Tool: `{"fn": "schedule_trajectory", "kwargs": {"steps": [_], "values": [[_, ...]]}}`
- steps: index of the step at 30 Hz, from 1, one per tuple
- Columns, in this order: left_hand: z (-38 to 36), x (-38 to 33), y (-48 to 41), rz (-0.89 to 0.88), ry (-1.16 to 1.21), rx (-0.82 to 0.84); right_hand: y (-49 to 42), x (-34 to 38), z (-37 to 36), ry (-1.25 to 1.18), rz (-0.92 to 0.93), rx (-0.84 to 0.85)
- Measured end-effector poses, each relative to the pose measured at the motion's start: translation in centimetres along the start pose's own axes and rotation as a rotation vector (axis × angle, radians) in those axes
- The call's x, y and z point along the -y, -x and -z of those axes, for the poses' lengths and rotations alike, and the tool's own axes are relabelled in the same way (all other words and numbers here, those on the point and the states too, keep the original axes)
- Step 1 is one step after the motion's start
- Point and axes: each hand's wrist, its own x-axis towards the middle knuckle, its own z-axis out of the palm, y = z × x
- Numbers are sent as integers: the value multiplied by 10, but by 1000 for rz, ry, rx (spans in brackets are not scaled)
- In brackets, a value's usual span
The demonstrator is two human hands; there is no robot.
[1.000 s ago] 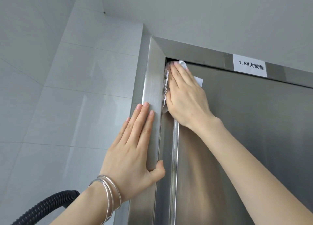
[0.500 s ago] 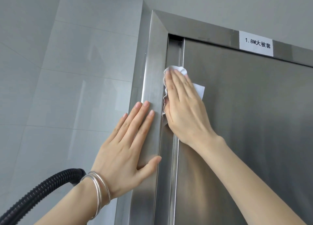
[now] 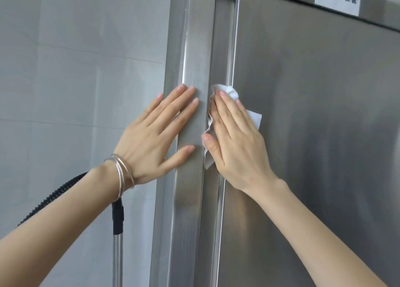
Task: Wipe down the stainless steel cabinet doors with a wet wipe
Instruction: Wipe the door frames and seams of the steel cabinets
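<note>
1. The left wrist wears thin, round silver bangles, stacked close together just behind the left hand.
2. The left forearm and right forearm are bare along all their visible length.
3. The right hand is bare too.
4. The fingernails on both hands are short, rounded and plainly glossy.

The frame is brushed stainless steel with a bright polished streak along its corner. Right of the frame, the cabinet door shows the same satin steel with cloudy reflections, the wet wipe is thin, white, crumpled and matt, and the label is matt white paper. Left of the frame are smooth, glossy grey wall tiles, polished silver bangles, a ribbed black plastic hose and a shiny metal tube.
</note>
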Motion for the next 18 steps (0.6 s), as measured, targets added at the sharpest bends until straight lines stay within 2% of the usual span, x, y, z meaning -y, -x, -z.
{"fn": "schedule_trajectory", "kwargs": {"steps": [4, 7, 11, 18], "values": [[11, 29, -62, -59, -58, -2, 0, 4, 1, -12, -44, -13], [15, 34, -102, -89, -127, 27, 37, 31, -8, -33, -98, 13], [13, 32, -109, -106, -175, 44, 80, 58, -18, -64, -131, 44], [14, 27, -102, -138, -200, 45, 45, 52, -13, -129, -254, -30]]}}
